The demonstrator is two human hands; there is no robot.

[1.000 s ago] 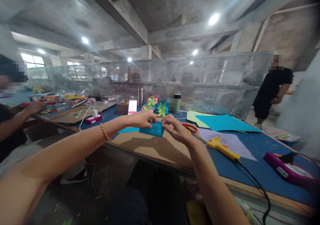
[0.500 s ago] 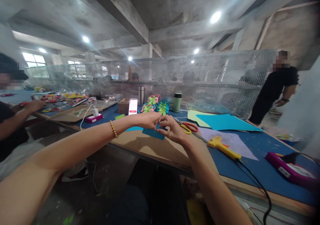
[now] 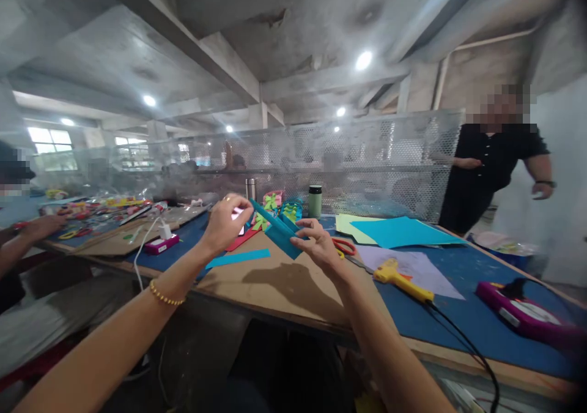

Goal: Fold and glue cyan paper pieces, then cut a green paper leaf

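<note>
A folded blue piece is held tilted above a brown board. My left hand pinches its upper left end between thumb and fingers. On its right side, the thumb and fingers of my right hand grip the lower edge. A flat blue strip lies on the board below my left hand, with a red piece just behind it. Orange-handled scissors rest to the right of my right hand, partly hidden by it.
A yellow glue gun lies on purple paper. Blue sheets, a green bottle and flower-decorated items stand or lie behind. A purple power strip is at right; a person in black stands beyond.
My hands have moved apart, and the blue piece is now raised and tilted between them. The blue strip and red piece show more fully. The standing person has turned towards the table.
</note>
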